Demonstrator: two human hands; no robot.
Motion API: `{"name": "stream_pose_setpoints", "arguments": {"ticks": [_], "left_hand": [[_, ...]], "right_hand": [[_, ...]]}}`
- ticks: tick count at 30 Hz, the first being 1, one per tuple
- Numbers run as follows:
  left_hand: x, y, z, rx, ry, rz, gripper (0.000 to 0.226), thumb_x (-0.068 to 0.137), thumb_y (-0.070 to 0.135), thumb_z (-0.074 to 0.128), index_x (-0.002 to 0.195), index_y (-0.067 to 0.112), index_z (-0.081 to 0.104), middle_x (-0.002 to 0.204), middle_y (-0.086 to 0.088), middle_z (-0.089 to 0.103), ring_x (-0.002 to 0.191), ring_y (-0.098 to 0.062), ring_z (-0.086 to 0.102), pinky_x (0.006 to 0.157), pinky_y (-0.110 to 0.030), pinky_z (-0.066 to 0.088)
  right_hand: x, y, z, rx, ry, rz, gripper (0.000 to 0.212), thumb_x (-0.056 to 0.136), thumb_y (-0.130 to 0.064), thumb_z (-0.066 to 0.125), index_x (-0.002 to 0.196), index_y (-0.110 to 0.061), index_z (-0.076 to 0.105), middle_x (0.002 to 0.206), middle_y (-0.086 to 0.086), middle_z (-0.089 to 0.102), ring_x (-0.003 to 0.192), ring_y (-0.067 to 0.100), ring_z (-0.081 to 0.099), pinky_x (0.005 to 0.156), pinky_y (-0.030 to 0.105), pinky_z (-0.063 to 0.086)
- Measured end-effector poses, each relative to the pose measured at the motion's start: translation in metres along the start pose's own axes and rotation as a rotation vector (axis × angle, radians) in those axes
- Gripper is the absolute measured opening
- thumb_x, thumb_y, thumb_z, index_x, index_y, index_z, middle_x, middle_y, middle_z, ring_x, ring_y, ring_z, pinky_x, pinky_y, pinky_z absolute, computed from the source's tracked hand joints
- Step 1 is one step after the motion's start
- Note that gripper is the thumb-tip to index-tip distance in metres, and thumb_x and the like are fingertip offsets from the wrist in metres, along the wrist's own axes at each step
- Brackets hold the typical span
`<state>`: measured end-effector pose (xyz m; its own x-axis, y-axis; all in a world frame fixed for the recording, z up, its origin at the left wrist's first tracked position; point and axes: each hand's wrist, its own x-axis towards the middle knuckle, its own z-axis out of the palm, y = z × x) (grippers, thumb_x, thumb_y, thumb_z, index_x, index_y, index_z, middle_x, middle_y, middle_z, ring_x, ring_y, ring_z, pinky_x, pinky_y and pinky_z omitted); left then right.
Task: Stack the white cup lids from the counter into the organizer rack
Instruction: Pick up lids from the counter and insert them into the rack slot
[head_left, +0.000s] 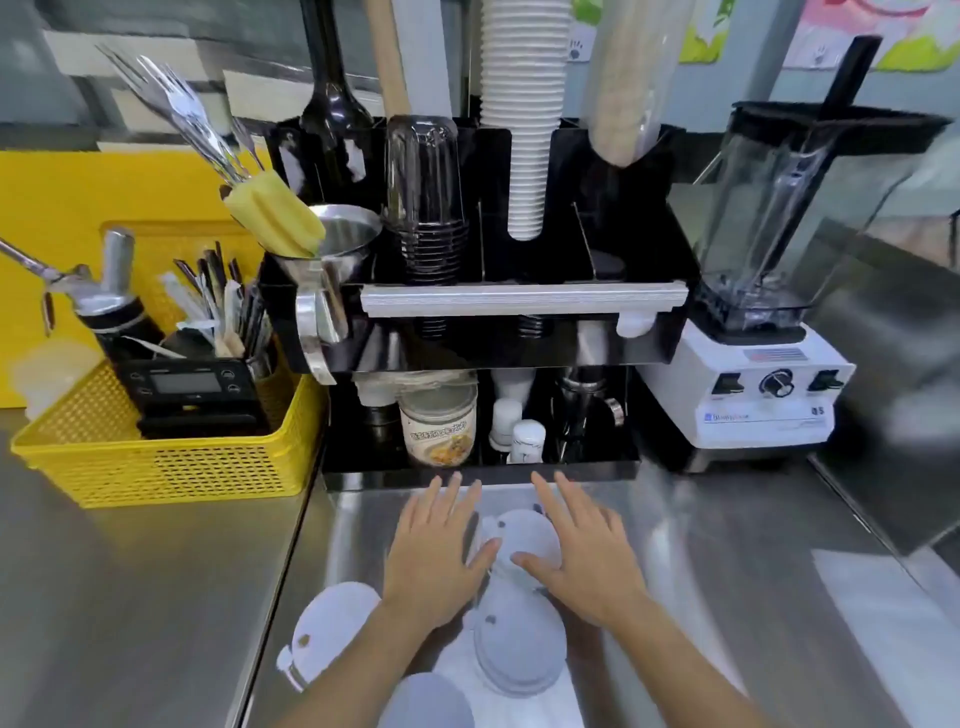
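- So, both hands are out over the steel counter (727, 545), palms down, fingers spread, not gripping anything.
- Left hand (434, 551) and right hand (582, 551) sit side by side, a small gap between them, thumbs pointing at each other.
- Between them lies a white lid (524, 535); both thumbs rest on or right at it, can't tell if they're pressing. Neither hand is closed around it.
- More lids on the counter closer to the person: one (519, 644) just below the hands, another (332, 623) off to the left by the left forearm, and a bit of one (426, 699) at the bottom edge.
- Black rack (649, 338) stands right ahead of the fingertips, near but apart. Up top it holds a tall white cup stack (524, 130) and clear cups (426, 208) upside down. Lower shelf has a jar (439, 431) and some small white bottles (519, 431).
- Metal funnel (337, 249) hangs at the rack's left end.
- Yellow basket (171, 467) to the left, full of utensils, with a yellow sponge (275, 218) sticking up.
- Blender (769, 312) just right of the rack.
- Picture's a bit blurry on the right side.
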<state>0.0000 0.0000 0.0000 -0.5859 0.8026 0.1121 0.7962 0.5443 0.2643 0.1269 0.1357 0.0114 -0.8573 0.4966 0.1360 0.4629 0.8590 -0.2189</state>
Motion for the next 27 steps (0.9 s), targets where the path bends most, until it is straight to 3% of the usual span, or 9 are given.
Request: {"name": "stream_pose_setpoints", "arguments": {"ticks": [2,5,9,14,18,22,27], "left_hand": [[0.001,-0.003,0.014,-0.025,-0.025,0.034,0.075,0.083,0.067,0.013,0.142,0.023,0.028,0.152,-0.003,0.033,0.141,-0.023,0.026,0.116,-0.036,0.009],[0.000,-0.005,0.027,-0.051,-0.162,0.027,0.081,0.076,0.065,0.006,0.146,0.025,0.012,0.158,0.004,0.011,0.145,-0.016,0.002,0.117,-0.033,-0.001],[0.003,-0.001,0.031,-0.157,-0.218,-0.060,0.061,0.093,0.053,0.031,0.145,0.024,0.017,0.157,0.006,0.017,0.145,-0.015,0.004,0.117,-0.033,0.004],[0.000,0.006,0.025,-0.256,-0.229,-0.090,0.058,0.094,0.048,0.038,0.145,0.027,0.020,0.156,0.010,0.015,0.144,-0.013,0.003,0.116,-0.032,0.004],[0.006,0.011,0.013,-0.374,-0.144,-0.078,0.054,0.094,0.043,0.042,0.143,0.028,0.026,0.154,0.011,0.024,0.143,-0.010,0.008,0.114,-0.029,0.007],[0.016,0.017,-0.012,-0.450,-0.038,-0.026,0.054,0.092,0.042,0.045,0.142,0.029,0.028,0.150,0.014,0.029,0.142,-0.008,0.014,0.113,-0.026,0.010],[0.033,0.038,-0.064,-0.475,0.107,0.100,0.055,0.091,0.043,0.046,0.141,0.031,0.027,0.148,0.018,0.030,0.137,-0.005,0.020,0.113,-0.026,0.013]], "right_hand": [[0.002,0.000,0.009,0.067,-0.175,0.023,0.101,0.063,-0.078,0.017,0.149,-0.029,0.001,0.159,0.003,0.017,0.145,0.018,0.021,0.111,0.038,0.024],[0.004,-0.001,0.019,0.125,-0.257,0.084,0.118,0.055,-0.088,0.018,0.150,-0.020,0.007,0.159,-0.001,0.016,0.144,0.014,0.019,0.112,0.033,0.021],[0.010,0.000,0.029,0.153,-0.257,0.102,0.090,0.078,-0.066,0.049,0.147,-0.015,0.020,0.155,0.000,0.027,0.139,0.019,0.028,0.110,0.036,0.027],[0.012,-0.002,0.027,0.244,-0.193,0.111,0.080,0.076,-0.055,0.062,0.140,-0.018,0.034,0.143,0.000,0.043,0.129,0.021,0.040,0.105,0.032,0.034],[0.013,-0.005,0.004,0.338,-0.112,0.107,0.075,0.077,-0.048,0.065,0.139,-0.017,0.036,0.143,-0.002,0.042,0.129,0.019,0.036,0.106,0.028,0.029],[0.019,-0.012,-0.036,0.375,0.012,0.021,0.082,0.064,-0.067,0.048,0.131,-0.021,0.045,0.134,-0.004,0.049,0.122,0.017,0.042,0.097,0.022,0.028],[0.025,-0.013,-0.089,0.303,0.200,-0.043,0.082,0.066,-0.069,0.046,0.130,-0.019,0.048,0.131,-0.002,0.050,0.117,0.017,0.044,0.093,0.022,0.023]]}}
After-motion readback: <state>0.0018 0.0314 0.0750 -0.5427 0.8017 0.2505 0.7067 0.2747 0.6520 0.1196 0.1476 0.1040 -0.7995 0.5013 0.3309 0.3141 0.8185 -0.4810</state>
